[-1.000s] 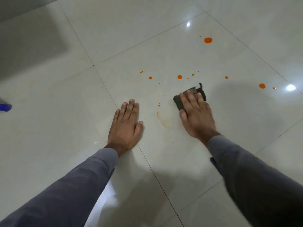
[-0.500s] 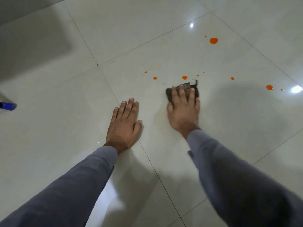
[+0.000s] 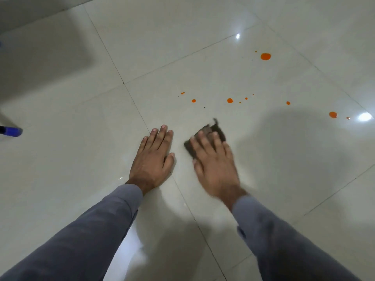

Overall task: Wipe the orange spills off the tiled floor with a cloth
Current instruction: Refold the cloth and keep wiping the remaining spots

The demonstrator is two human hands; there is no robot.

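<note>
A small dark cloth (image 3: 218, 129) lies flat on the glossy pale tiled floor (image 3: 274, 169). My right hand (image 3: 213, 161) presses it down with straight fingers; most of the cloth is hidden under them. My left hand (image 3: 153, 159) rests flat on the floor just left of it, fingers together. Several orange spills dot the tile beyond the cloth: a row of small drops around (image 3: 230, 100), a bigger drop farther back (image 3: 265, 56), and one at the right (image 3: 332, 114).
A blue object (image 3: 12, 131) pokes in at the left edge. Dark grout lines cross the floor, one running between my hands. Bright light reflections shine at the right and near the back. A shadow falls on the tile right of the cloth.
My right hand slid the cloth left, then back and nearer me, and is blurred with motion. The faint orange smear by the cloth is gone. My left hand stayed put.
</note>
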